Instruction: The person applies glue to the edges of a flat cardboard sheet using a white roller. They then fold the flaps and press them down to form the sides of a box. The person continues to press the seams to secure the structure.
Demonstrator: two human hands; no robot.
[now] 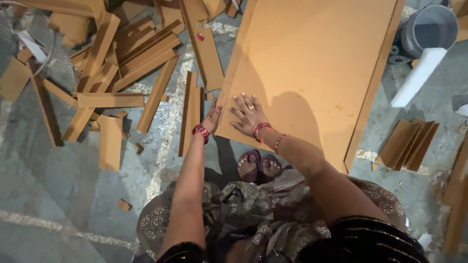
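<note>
Two hands | right hand (248, 116) fingers spread flat on board (312, 58) | left hand (212, 118) gripping board edge

Tan board (312, 63), red bangles (201, 131), grey floor (58, 195), seemingly brown patterned garment (243, 204).

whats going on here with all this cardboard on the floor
A person is bent over a large flat brown cardboard sheet lying on a grey concrete floor. The right hand presses flat on the sheet near its lower left corner, fingers spread. The left hand grips the sheet's left edge beside it. To the left lies a loose pile of narrow brown cardboard strips. A small stack of folded cardboard pieces sits to the right, near a grey plastic bucket.
</note>
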